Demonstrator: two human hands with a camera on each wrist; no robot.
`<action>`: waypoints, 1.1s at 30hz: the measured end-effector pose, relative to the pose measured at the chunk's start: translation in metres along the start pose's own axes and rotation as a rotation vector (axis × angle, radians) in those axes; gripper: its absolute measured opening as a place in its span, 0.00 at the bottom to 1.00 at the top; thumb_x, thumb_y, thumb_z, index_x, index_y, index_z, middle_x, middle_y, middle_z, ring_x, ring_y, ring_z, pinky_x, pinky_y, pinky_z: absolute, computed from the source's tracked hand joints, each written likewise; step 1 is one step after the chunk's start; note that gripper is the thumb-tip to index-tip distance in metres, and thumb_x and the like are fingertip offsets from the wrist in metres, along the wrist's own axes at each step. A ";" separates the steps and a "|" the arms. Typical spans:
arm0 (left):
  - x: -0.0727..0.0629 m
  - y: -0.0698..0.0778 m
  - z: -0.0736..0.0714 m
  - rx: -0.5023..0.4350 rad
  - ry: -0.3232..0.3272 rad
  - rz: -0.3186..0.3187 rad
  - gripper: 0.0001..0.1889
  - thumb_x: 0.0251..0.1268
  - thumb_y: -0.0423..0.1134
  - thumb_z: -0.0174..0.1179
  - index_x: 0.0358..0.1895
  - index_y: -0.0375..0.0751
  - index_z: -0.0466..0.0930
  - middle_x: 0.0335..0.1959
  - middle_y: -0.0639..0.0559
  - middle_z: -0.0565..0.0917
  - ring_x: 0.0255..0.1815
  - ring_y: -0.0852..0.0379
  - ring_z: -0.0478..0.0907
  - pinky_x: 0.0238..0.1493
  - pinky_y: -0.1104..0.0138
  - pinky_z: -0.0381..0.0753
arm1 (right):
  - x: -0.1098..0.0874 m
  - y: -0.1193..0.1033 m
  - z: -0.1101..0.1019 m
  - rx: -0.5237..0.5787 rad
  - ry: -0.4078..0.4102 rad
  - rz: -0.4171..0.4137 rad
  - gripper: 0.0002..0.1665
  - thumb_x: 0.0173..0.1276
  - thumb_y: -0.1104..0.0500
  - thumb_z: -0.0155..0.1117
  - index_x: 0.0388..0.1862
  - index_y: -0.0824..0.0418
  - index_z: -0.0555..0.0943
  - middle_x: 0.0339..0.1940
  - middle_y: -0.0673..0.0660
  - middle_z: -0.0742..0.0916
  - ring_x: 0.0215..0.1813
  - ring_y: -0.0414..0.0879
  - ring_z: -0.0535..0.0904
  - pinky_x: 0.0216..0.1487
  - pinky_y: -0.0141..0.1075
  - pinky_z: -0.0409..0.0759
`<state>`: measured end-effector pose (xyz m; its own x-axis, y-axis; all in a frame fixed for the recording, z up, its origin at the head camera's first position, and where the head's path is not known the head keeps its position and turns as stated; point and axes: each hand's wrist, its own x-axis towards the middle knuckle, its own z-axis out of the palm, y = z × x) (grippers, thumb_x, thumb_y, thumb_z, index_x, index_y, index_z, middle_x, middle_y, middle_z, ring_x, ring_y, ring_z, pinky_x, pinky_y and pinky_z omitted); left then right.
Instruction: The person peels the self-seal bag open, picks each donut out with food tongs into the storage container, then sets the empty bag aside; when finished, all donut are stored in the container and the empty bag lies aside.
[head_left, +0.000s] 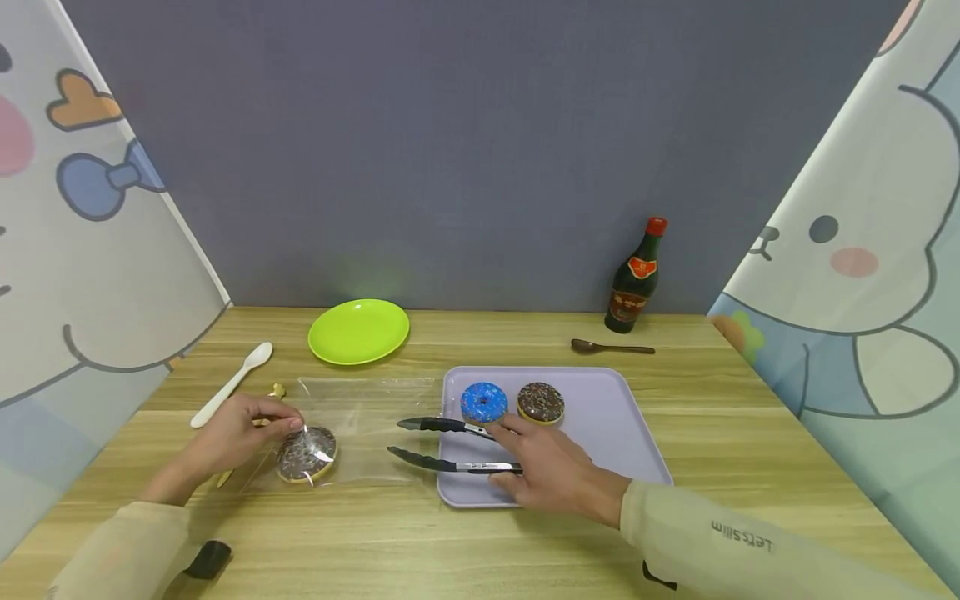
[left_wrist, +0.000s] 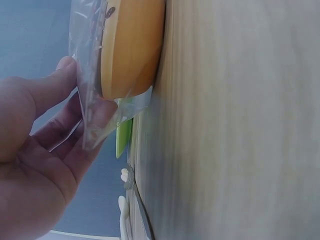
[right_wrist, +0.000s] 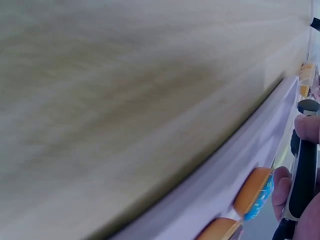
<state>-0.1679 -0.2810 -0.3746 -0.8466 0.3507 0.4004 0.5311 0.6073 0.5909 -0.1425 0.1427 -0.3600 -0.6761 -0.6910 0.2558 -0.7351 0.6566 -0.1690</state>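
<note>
My left hand (head_left: 243, 435) pinches the edge of a clear plastic bag (head_left: 375, 417) between thumb and fingers. Inside that bag, at its left end, lies a chocolate donut with sprinkles (head_left: 306, 454); its orange side (left_wrist: 134, 50) shows close up in the left wrist view. Over the lilac tray (head_left: 615, 442), my right hand (head_left: 551, 467) grips black-tipped tongs (head_left: 457, 467), their arms spread apart and pointing left above the bag. Beside the right hand, a blue sprinkled donut (head_left: 483, 402) and a second chocolate donut (head_left: 541, 403) rest on the tray.
A lime green plate (head_left: 358, 332) lies at the back left. Left of the hand is a white spoon (head_left: 232, 385), near a gold-coloured utensil (head_left: 278, 390) partly hidden by the hand. A dark bottle (head_left: 633, 279) stands at the back right, with a brown spoon (head_left: 611, 347) before it.
</note>
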 end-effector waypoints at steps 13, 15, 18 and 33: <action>0.001 0.003 -0.001 -0.003 -0.007 -0.030 0.01 0.56 0.31 0.68 0.29 0.40 0.86 0.28 0.55 0.84 0.29 0.66 0.77 0.25 0.69 0.78 | 0.039 -0.010 0.005 -0.108 -0.111 -0.100 0.37 0.63 0.44 0.63 0.65 0.63 0.71 0.58 0.55 0.77 0.52 0.47 0.77 0.48 0.39 0.77; 0.001 0.003 -0.001 -0.008 -0.009 -0.026 0.01 0.55 0.31 0.68 0.29 0.40 0.86 0.28 0.54 0.84 0.29 0.66 0.77 0.25 0.69 0.79 | 0.044 -0.011 0.006 -0.109 -0.116 -0.114 0.37 0.63 0.44 0.64 0.65 0.62 0.71 0.57 0.54 0.78 0.51 0.45 0.77 0.47 0.38 0.78; 0.001 0.003 0.000 -0.006 -0.011 -0.020 0.01 0.56 0.32 0.67 0.29 0.39 0.86 0.28 0.54 0.84 0.29 0.66 0.77 0.25 0.69 0.78 | 0.050 -0.012 0.009 -0.104 -0.119 -0.142 0.37 0.62 0.44 0.65 0.65 0.62 0.71 0.54 0.53 0.78 0.47 0.43 0.77 0.44 0.35 0.78; 0.000 0.002 0.002 0.042 0.041 0.003 0.06 0.53 0.27 0.68 0.28 0.42 0.86 0.27 0.60 0.83 0.29 0.67 0.76 0.26 0.70 0.78 | 0.067 -0.019 0.017 -0.106 -0.157 -0.142 0.42 0.62 0.41 0.64 0.67 0.63 0.67 0.56 0.55 0.77 0.50 0.43 0.76 0.49 0.34 0.76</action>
<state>-0.1673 -0.2783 -0.3745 -0.8423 0.3238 0.4310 0.5311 0.6356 0.5603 -0.1750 0.0787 -0.3559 -0.5718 -0.8119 0.1173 -0.8196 0.5717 -0.0386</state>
